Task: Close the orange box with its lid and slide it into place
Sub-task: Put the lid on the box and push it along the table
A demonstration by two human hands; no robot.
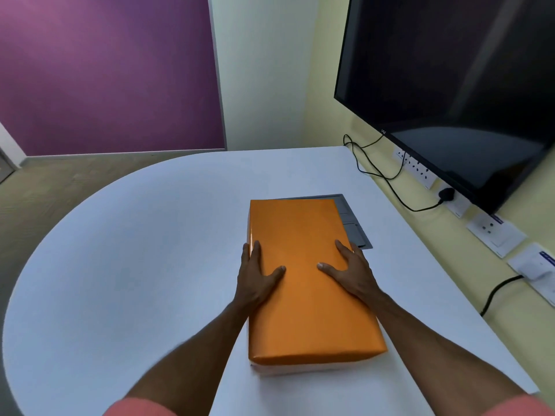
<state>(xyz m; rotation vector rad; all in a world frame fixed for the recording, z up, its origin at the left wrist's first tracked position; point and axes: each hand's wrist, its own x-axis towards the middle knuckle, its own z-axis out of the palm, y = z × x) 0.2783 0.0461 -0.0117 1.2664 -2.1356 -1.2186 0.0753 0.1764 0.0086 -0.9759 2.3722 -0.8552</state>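
Observation:
The orange box (303, 295) lies lengthwise on the white table (135, 265), its orange lid sitting on top with a pale strip of the base showing at the near end. My left hand (255, 274) lies on the lid's left edge, fingers down the side and thumb flat on top. My right hand (351, 271) rests on the lid's right edge in the same way. Both hands press on the lid from either side.
A grey flap panel (351, 223) set in the table shows behind the box's far right corner. A large dark TV screen (450, 85) hangs on the right wall above sockets (417, 169) and black cables (390, 181). The table's right edge runs close to that wall.

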